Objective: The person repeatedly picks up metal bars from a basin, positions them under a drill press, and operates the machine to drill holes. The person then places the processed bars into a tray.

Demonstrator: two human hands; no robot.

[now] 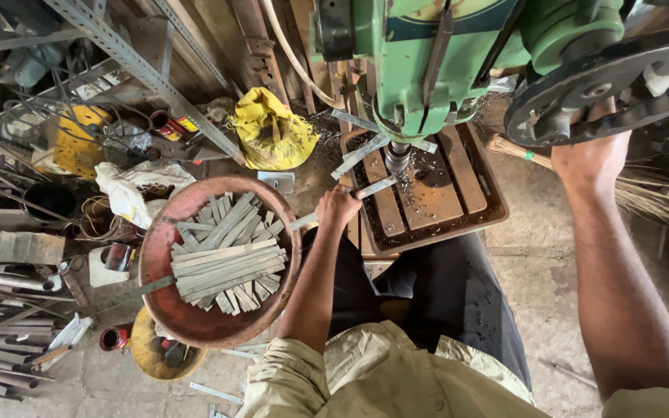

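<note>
A flat metal strip (350, 195) is being gripped in the closed left hand (337, 207) and steadied on the slotted drill table (474, 203) under the chuck (396, 157), while the feed wheel (613, 87) is apparently being clasped by the right hand (591, 155), more strips (226, 259) lying close by in a rusty pan (195, 317).

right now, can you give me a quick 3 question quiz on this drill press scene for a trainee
1. True or false: the left hand holds a flat metal strip on the drill table, under the chuck.
2. What does the right hand grip?
A. the broom
B. the black feed wheel
C. the yellow bag
3. Fill in: the round red pan beside the person's left arm holds a pile of cut metal ____.

Key:
1. True
2. B
3. strips
</note>
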